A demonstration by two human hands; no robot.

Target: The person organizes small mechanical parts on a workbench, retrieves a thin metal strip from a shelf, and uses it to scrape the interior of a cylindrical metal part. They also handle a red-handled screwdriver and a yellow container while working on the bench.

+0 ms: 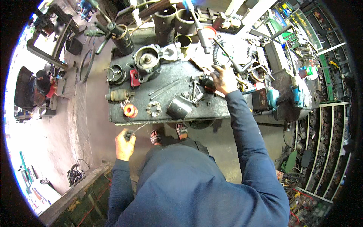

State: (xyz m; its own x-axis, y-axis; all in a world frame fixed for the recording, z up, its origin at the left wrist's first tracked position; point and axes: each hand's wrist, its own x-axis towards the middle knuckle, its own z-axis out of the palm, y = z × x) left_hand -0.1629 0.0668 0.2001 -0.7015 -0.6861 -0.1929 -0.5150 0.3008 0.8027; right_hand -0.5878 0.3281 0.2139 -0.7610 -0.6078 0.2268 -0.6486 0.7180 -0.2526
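Note:
My left hand (125, 144) is closed around a slim tool with a dark handle; its thin metal shaft (140, 128) points up toward the front edge of the workbench (170, 119). Over the right half of the bench reaches my right hand (225, 80), fingers apart. Beside its thumb lies a dark cylindrical part (207, 83); whether they touch I cannot tell. Small metal fittings (195, 90) and a dark metal cylinder (180, 107) lie to its left. Near my left hand on the bench sit an orange-red ring-shaped part (130, 110) and a notched metal ring (154, 109).
A round metal housing (146, 59) and a red block (134, 78) stand at the bench's left. Tall dark cylinders (164, 24) line the back. Blue power tools (298, 94) lie at the right, near parts shelves (327, 143). A hanging tool (202, 36) dangles above the bench.

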